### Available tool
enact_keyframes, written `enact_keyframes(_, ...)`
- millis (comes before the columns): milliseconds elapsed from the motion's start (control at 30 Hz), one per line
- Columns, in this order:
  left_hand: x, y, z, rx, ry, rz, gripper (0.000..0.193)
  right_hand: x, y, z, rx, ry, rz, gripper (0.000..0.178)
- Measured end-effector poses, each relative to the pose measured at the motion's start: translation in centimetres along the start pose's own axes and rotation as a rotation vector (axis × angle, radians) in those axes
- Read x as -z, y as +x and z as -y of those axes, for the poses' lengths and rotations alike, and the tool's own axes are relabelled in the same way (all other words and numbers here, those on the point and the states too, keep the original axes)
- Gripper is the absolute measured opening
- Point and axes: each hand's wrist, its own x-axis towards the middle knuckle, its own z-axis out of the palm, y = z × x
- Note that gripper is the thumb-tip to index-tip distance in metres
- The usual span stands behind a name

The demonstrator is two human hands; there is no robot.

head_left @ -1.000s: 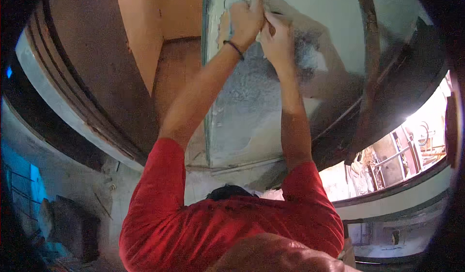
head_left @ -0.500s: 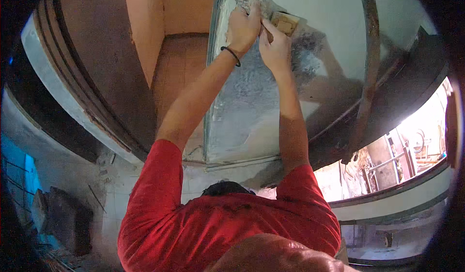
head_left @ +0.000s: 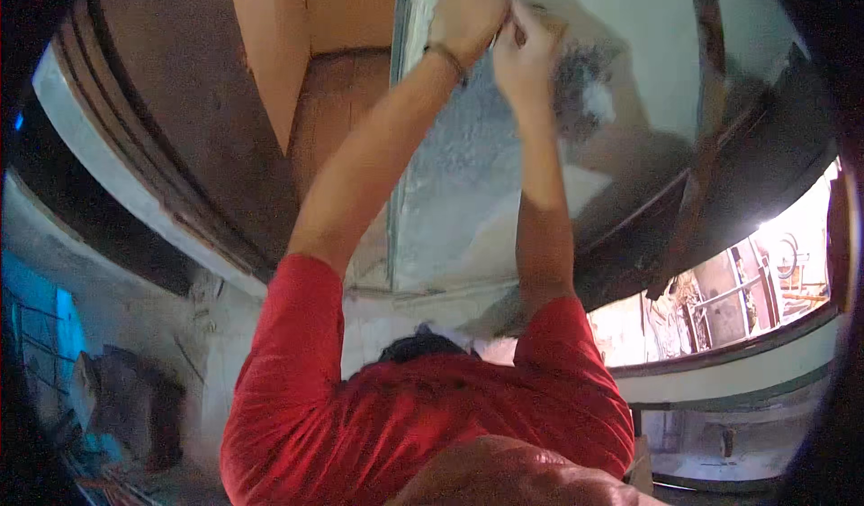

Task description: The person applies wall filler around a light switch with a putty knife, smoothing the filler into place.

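Both my arms reach up to a pale wall panel (head_left: 450, 227) with a grey, mottled patch (head_left: 580, 83). My left hand (head_left: 470, 11), with a dark band at its wrist, is closed near the panel's left edge at the top of the view. Motion blurs its fingers, and what they hold cannot be made out. Right beside it, my right hand (head_left: 526, 60) is closed on a flat tan piece (head_left: 558, 29), of which only a blurred corner shows past the fingers. The two hands touch or nearly touch.
Left of the panel is an orange-brown recess (head_left: 346, 101), then a dark curved-looking frame (head_left: 162, 128). A dark beam (head_left: 706, 47) runs down at the right. Bright openings with stacked stuff (head_left: 747, 290) lie beyond it. A dark bulky object (head_left: 135, 407) stands lower left.
Both hands have moved slightly up and to the right in the view. The grey blade seen by my left fingers before is now out of sight or blurred. The tan piece shows less.
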Motion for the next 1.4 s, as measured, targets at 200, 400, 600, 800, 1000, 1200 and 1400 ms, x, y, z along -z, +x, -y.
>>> enact_keyframes(200, 2.3, -2.1, -4.0, 0.460, -0.329, 0.346, 0.044, 4.4, 0.6, 2.2, -0.075, -0.239, 0.328, 0.033)
enact_keyframes(400, 5.1, -3.7, -5.9, 0.274, -0.258, 0.322, 0.037, 6.3, -1.8, 6.8, -0.292, -0.051, 0.322, 0.033)
enact_keyframes(600, 3.8, -4.3, -5.0, 0.342, -0.368, 0.198, 0.035, 5.2, -3.3, 5.6, -0.093, -0.130, 0.154, 0.030)
enact_keyframes(800, 2.7, -3.7, -1.9, 0.431, -0.671, 0.268, 0.037, 3.7, -2.9, 4.0, -0.103, -0.097, 0.206, 0.030)
enact_keyframes(1000, 1.2, -2.3, 1.8, 0.321, -0.445, 0.201, 0.045, 1.5, -2.2, 2.1, -0.064, -0.043, 0.139, 0.030)
enact_keyframes(1200, 0.2, -2.1, 2.8, 0.314, -0.462, 0.214, 0.053, -0.4, -2.3, 0.0, -0.057, 0.022, 0.079, 0.028)
enact_keyframes(1400, 1.5, -0.8, -1.1, 0.212, -0.149, 0.226, 0.051, -0.6, -1.3, 0.1, -0.081, 0.001, 0.057, 0.020)
